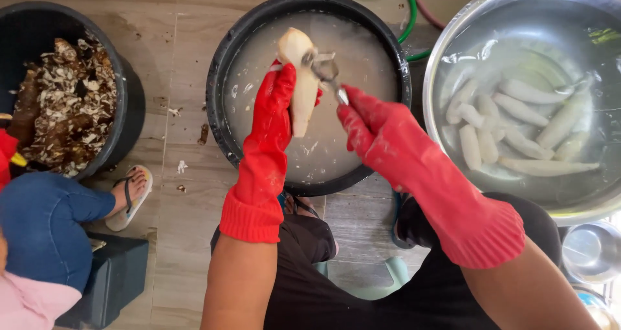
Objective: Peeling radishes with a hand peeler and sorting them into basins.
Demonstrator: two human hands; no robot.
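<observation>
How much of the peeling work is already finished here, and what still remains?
Done: many peeled white roots lie in water in the steel basin, and the black tub on the left holds a heap of brown peelings. In hand: the left hand holds one pale root over the black basin while the right hand works a peeler on it. Left: no unpeeled roots are visible, so the remainder cannot be told.

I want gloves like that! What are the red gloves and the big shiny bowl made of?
The red gloves look like rubber: smooth, slightly glossy, with ribbed cuffs. The big bowl looks like polished metal, probably steel: its silvery wall mirrors the light. The middle tub looks like matte black plastic.
</observation>
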